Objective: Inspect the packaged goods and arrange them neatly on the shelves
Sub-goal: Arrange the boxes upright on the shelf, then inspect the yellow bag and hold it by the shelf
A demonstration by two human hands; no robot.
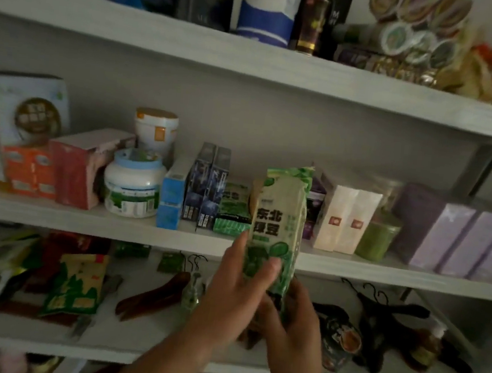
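Currently: green bean packet [278,217], upright, gripped low by left hand [238,279] and right hand [291,318] before middle shelf [83,224]. Boxes [344,224] on it ranked; packet unplaced, pouches [73,286] beneath jumbled.

Your bag [278,217] is tall and narrow, beige through the middle with green ends and bold dark characters on its face. It stands nearly upright in front of the middle shelf [83,221], its lower end gripped by your left hand [237,285] and, seemingly, your right hand [289,315].
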